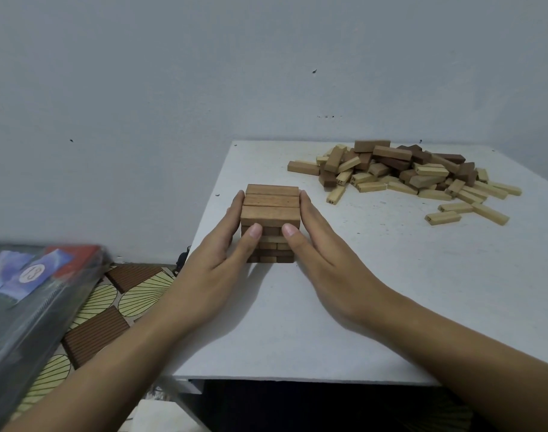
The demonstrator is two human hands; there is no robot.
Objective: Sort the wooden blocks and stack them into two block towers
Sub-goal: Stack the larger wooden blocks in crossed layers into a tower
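A short tower of brown wooden blocks (271, 204) stands near the left edge of the white table (360, 307), several layers high with three blocks across its top. My left hand (216, 260) presses flat against its left side, thumb on the front face. My right hand (322, 254) presses flat against its right side, thumb likewise on the front. Fingers of both hands are straight. At the table's back right lies a loose pile of blocks (403, 173), dark brown and pale ones mixed, some with printed numbers.
A wall stands close behind the table. Left of the table, a patterned floor mat (110, 307) and a dark plastic-wrapped box (26, 294) lie lower down. The table's front edge runs just under my forearms.
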